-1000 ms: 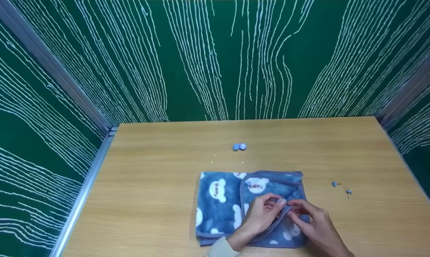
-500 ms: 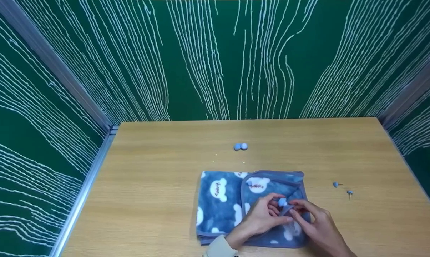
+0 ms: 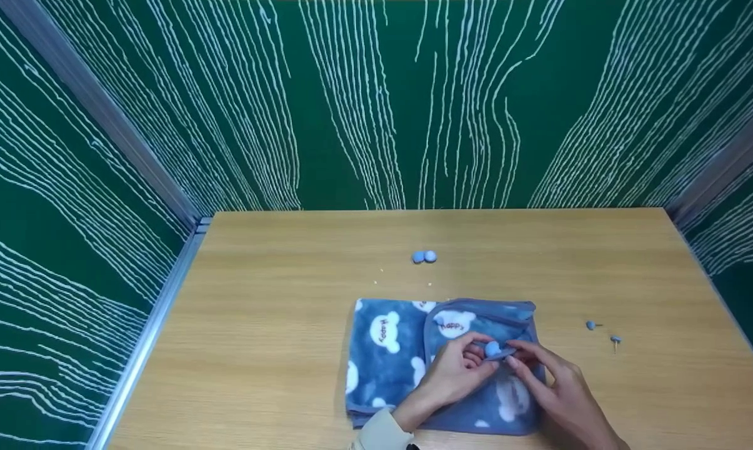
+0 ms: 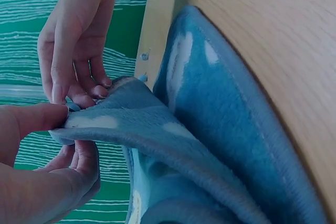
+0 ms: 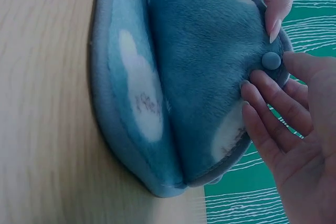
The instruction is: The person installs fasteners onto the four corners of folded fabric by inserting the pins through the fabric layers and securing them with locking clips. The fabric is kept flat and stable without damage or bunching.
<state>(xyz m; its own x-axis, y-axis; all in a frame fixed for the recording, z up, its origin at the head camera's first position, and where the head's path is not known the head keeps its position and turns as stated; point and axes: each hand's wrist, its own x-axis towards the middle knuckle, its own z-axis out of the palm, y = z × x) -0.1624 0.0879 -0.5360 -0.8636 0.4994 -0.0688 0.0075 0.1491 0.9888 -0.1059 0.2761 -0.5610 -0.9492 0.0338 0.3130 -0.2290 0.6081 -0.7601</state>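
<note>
A folded blue fleece blanket (image 3: 385, 369) with white bear heads lies on the table, its upper corner lifted between both hands. On that corner sits a round blue cap (image 5: 271, 60). My left hand (image 3: 454, 372) pinches the blanket edge beside the cap, thumb on one face and fingers on the other in the left wrist view. My right hand (image 3: 557, 387) pinches the same edge from the right with thumb and fingers. Another blue round piece (image 4: 64, 140) shows on the opposite side of the fabric in the left wrist view, partly hidden by the left hand.
Two round blue caps (image 3: 424, 257) sit side by side toward the back of the wooden table (image 3: 276, 262). To the right lie a blue-headed pin (image 3: 591, 325) and a second such pin (image 3: 615, 339). Green walls (image 3: 351, 94) with white lines enclose the table.
The left thumb has slid off the cap to below the blanket edge, leaving the cap exposed. The lifted edge has turned flatter between the hands. The head view has shifted slightly.
</note>
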